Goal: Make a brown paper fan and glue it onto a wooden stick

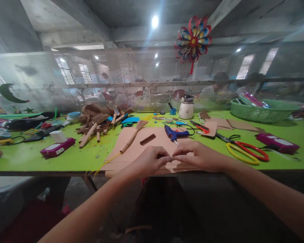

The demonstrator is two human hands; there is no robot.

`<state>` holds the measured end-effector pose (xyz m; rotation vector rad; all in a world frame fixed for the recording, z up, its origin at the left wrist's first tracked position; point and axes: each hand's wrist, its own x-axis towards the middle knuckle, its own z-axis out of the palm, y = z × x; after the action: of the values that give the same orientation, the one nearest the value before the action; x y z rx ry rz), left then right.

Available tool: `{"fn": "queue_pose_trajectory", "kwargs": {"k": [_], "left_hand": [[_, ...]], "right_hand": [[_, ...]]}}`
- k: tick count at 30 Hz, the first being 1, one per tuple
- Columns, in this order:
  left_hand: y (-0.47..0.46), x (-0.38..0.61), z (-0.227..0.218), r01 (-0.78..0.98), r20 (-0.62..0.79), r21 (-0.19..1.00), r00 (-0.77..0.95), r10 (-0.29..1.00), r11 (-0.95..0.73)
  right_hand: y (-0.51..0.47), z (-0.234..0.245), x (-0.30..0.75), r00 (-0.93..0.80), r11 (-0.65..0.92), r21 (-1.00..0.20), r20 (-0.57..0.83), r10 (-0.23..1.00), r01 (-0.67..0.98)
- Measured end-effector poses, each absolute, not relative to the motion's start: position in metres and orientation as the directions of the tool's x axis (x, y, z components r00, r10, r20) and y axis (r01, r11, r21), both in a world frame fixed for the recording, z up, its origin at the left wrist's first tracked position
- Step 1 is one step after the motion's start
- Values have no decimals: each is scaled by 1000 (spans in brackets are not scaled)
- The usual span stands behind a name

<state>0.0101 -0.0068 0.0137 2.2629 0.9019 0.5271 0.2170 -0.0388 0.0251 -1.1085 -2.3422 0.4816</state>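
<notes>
My left hand [152, 161] and my right hand [201, 157] meet over the front of a stack of brown paper sheets [126, 158]. Thumbs and fingers of both are pinched together around something small and thin, mostly hidden by the fingertips. Just beyond my right hand lies a blue glue gun [176, 133], its pale nozzle pointing toward me. Some dark brown strips [147, 139] lie side by side on the paper, past my left hand. Left of them rests a rolled brown paper stem [131, 139] with a fringed end.
Bundled brown paper stems [93, 126] pile up at the left, near a purple box [57, 147]. Large scissors [243, 152] with red and yellow handles lie right, before another purple box [277, 143]. Behind stand a white bottle [186, 108] and a green basket [263, 111].
</notes>
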Motion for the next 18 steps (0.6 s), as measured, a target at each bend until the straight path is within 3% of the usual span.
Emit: {"fn": "queue_pose_trajectory", "kwargs": {"k": [4,18], "left_hand": [[-12,7,12,460,180,644,685,706,-612],[-24,-9,19,498,21,615,765,644,-612]], "right_hand": [[-37,26,209,-551,583,-556,249,796,592],[-34,26,208,-656,450,-711,-22,754,541]]}}
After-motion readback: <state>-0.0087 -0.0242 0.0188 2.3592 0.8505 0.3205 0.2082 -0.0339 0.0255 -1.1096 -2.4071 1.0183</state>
